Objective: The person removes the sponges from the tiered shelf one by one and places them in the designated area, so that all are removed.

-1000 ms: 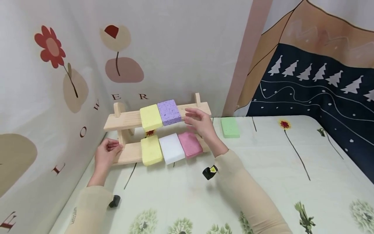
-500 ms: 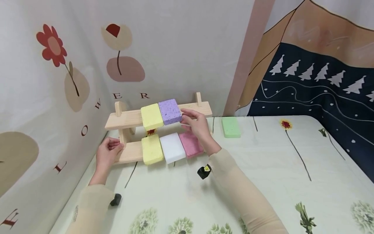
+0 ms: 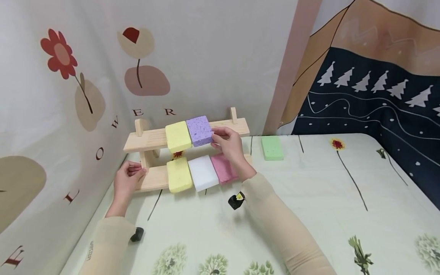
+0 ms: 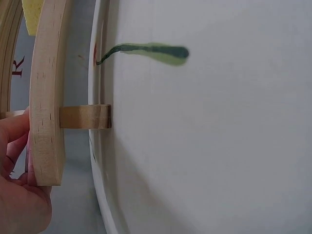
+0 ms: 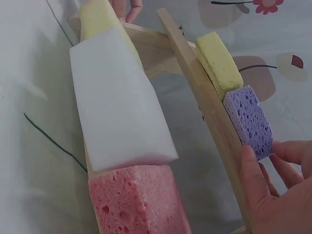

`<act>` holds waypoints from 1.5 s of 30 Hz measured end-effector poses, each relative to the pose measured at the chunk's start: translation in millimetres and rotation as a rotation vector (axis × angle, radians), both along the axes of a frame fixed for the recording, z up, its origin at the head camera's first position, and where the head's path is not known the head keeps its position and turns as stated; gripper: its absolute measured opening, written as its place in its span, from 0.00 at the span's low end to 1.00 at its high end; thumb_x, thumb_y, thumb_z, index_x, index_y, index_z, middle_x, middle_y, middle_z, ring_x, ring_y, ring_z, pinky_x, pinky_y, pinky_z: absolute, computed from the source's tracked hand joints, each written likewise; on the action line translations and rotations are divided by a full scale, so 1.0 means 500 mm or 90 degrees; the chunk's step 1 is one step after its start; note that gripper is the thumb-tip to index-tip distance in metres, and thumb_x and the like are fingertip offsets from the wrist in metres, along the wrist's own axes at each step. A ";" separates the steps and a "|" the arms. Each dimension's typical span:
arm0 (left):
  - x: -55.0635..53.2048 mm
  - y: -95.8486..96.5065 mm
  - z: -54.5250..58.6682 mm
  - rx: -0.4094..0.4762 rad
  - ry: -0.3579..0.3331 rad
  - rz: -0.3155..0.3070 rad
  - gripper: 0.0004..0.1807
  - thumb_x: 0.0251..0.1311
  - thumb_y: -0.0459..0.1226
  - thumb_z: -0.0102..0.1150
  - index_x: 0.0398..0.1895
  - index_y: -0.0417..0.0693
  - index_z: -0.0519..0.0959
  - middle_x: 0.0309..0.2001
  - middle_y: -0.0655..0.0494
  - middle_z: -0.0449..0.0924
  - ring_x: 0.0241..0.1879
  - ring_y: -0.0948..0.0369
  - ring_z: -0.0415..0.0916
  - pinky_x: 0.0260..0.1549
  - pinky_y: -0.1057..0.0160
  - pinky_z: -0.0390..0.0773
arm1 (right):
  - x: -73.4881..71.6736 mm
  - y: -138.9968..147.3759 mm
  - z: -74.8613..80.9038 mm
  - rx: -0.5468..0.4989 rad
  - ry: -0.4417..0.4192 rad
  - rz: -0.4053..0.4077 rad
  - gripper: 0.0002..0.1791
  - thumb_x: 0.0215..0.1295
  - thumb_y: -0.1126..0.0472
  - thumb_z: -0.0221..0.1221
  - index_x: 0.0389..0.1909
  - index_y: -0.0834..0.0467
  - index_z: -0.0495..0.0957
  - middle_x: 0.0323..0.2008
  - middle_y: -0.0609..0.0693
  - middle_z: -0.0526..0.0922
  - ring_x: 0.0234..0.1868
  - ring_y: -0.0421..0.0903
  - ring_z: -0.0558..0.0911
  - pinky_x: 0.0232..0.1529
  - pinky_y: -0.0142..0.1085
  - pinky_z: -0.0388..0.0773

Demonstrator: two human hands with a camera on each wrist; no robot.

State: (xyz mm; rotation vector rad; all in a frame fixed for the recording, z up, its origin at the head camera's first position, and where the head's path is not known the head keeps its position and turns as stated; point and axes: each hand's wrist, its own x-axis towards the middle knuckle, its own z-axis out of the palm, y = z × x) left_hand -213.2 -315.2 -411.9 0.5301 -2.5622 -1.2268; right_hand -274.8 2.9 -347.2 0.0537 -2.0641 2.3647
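Observation:
A two-tier wooden rack (image 3: 146, 141) stands by the back wall. On its upper board lie a yellow sponge (image 3: 178, 136) and, right beside it, a purple sponge (image 3: 199, 131). My right hand (image 3: 229, 147) pinches the purple sponge's right end between thumb and fingers, as the right wrist view shows up close. The lower board carries a second yellow sponge (image 3: 180, 175), a white sponge (image 3: 203, 173) and a pink sponge (image 3: 223, 168), the last partly hidden by my right hand. My left hand (image 3: 126, 179) grips the rack's lower left end by the upright.
A green sponge (image 3: 272, 148) lies on the patterned tablecloth (image 3: 309, 229) to the right of the rack. A hanging cloth with printed flowers and letters (image 3: 206, 57) rises behind and to the left. A dark hanging with printed trees (image 3: 364, 103) stands at the right.
My right hand has moved left along the upper board, from beside the purple sponge onto its right end, and now pinches it. The left hand keeps its grip on the rack.

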 end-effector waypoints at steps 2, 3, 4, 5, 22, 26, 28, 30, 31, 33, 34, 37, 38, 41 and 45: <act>0.000 0.000 0.002 0.000 0.001 0.001 0.17 0.66 0.40 0.62 0.53 0.42 0.75 0.41 0.57 0.78 0.35 0.74 0.68 0.32 0.78 0.69 | 0.002 0.000 0.001 0.000 -0.005 -0.003 0.14 0.67 0.71 0.60 0.53 0.63 0.81 0.45 0.57 0.82 0.36 0.40 0.81 0.41 0.31 0.84; 0.000 -0.001 0.002 -0.002 0.003 0.001 0.17 0.66 0.40 0.62 0.53 0.42 0.75 0.41 0.58 0.78 0.34 0.74 0.68 0.33 0.78 0.69 | 0.002 0.001 0.001 0.000 -0.008 -0.004 0.14 0.67 0.71 0.60 0.53 0.63 0.81 0.45 0.57 0.82 0.37 0.40 0.81 0.41 0.31 0.84; 0.000 -0.001 0.003 -0.003 0.004 0.001 0.17 0.66 0.40 0.62 0.53 0.42 0.75 0.41 0.58 0.78 0.34 0.75 0.68 0.33 0.78 0.69 | 0.003 0.001 0.001 -0.001 -0.011 -0.006 0.14 0.67 0.70 0.60 0.53 0.63 0.81 0.46 0.57 0.82 0.37 0.40 0.81 0.41 0.31 0.84; -0.001 -0.001 0.004 -0.004 0.005 0.001 0.17 0.66 0.40 0.62 0.53 0.41 0.75 0.41 0.57 0.78 0.34 0.75 0.68 0.33 0.78 0.69 | 0.005 0.002 0.002 -0.003 -0.013 -0.008 0.14 0.67 0.70 0.60 0.53 0.63 0.80 0.46 0.57 0.81 0.38 0.41 0.81 0.42 0.31 0.84; -0.002 -0.001 0.003 0.001 0.000 -0.001 0.17 0.67 0.40 0.62 0.53 0.41 0.75 0.42 0.56 0.77 0.36 0.72 0.68 0.33 0.78 0.69 | 0.010 0.034 0.006 -0.060 -0.021 -0.034 0.14 0.68 0.72 0.58 0.53 0.62 0.79 0.49 0.57 0.83 0.45 0.43 0.83 0.48 0.32 0.83; 0.000 -0.001 0.002 -0.001 -0.004 0.005 0.17 0.67 0.40 0.61 0.54 0.42 0.74 0.42 0.56 0.77 0.36 0.71 0.68 0.32 0.76 0.69 | 0.010 0.043 0.008 -0.024 -0.003 -0.043 0.14 0.68 0.71 0.58 0.53 0.62 0.79 0.50 0.57 0.81 0.47 0.44 0.82 0.48 0.32 0.83; 0.001 -0.002 0.002 -0.001 -0.005 0.005 0.17 0.67 0.40 0.61 0.54 0.41 0.74 0.42 0.56 0.77 0.36 0.71 0.68 0.32 0.77 0.69 | 0.010 0.048 0.010 -0.014 0.001 -0.046 0.14 0.68 0.71 0.58 0.53 0.62 0.79 0.51 0.57 0.81 0.48 0.45 0.82 0.48 0.32 0.83; 0.001 -0.002 0.001 0.001 -0.004 0.005 0.17 0.67 0.40 0.61 0.53 0.41 0.74 0.42 0.56 0.76 0.36 0.71 0.68 0.32 0.77 0.69 | 0.010 0.053 0.012 -0.017 -0.002 -0.045 0.15 0.68 0.71 0.58 0.54 0.62 0.79 0.51 0.57 0.80 0.48 0.45 0.82 0.48 0.32 0.83; 0.001 -0.002 0.001 0.002 -0.003 0.005 0.17 0.67 0.40 0.61 0.53 0.41 0.74 0.41 0.57 0.76 0.36 0.71 0.68 0.32 0.76 0.69 | 0.011 0.056 0.013 -0.022 -0.002 -0.044 0.15 0.68 0.71 0.58 0.54 0.63 0.78 0.52 0.58 0.80 0.48 0.45 0.82 0.49 0.33 0.83; 0.001 -0.002 0.000 0.005 -0.004 0.005 0.17 0.67 0.40 0.61 0.53 0.41 0.74 0.41 0.58 0.76 0.37 0.71 0.68 0.32 0.76 0.69 | 0.011 0.062 0.015 -0.026 -0.003 -0.043 0.15 0.68 0.71 0.58 0.55 0.63 0.78 0.52 0.58 0.80 0.48 0.45 0.82 0.49 0.32 0.83; 0.001 -0.003 -0.001 0.005 -0.006 0.005 0.17 0.67 0.40 0.61 0.53 0.41 0.74 0.41 0.58 0.76 0.37 0.71 0.68 0.32 0.76 0.69 | 0.012 0.064 0.016 -0.026 -0.002 -0.043 0.15 0.68 0.71 0.58 0.55 0.63 0.78 0.52 0.59 0.80 0.47 0.45 0.82 0.48 0.32 0.83; 0.002 -0.004 -0.002 0.004 -0.005 0.004 0.16 0.68 0.40 0.61 0.53 0.42 0.74 0.40 0.60 0.76 0.37 0.71 0.68 0.32 0.76 0.69 | 0.013 0.073 0.018 -0.025 0.000 -0.044 0.16 0.68 0.71 0.58 0.56 0.63 0.78 0.52 0.59 0.80 0.46 0.44 0.82 0.47 0.31 0.83; 0.002 -0.004 -0.002 0.003 -0.006 0.003 0.16 0.68 0.40 0.60 0.53 0.42 0.74 0.40 0.60 0.75 0.37 0.71 0.68 0.32 0.76 0.69 | 0.014 0.076 0.018 -0.022 0.000 -0.044 0.16 0.69 0.70 0.58 0.56 0.63 0.78 0.52 0.58 0.80 0.45 0.43 0.82 0.47 0.30 0.83; 0.001 -0.004 -0.001 0.003 -0.005 0.002 0.16 0.68 0.40 0.61 0.53 0.42 0.74 0.40 0.61 0.75 0.37 0.71 0.68 0.32 0.76 0.69 | 0.014 0.087 0.016 -0.018 0.009 -0.049 0.16 0.69 0.69 0.59 0.56 0.62 0.78 0.51 0.57 0.80 0.43 0.42 0.82 0.45 0.29 0.83; 0.000 -0.002 -0.001 0.005 0.000 -0.001 0.16 0.67 0.40 0.61 0.53 0.42 0.74 0.40 0.60 0.76 0.36 0.72 0.68 0.33 0.77 0.69 | 0.011 0.102 0.011 -0.019 0.022 -0.061 0.16 0.68 0.69 0.59 0.56 0.63 0.78 0.49 0.55 0.81 0.40 0.40 0.82 0.43 0.28 0.83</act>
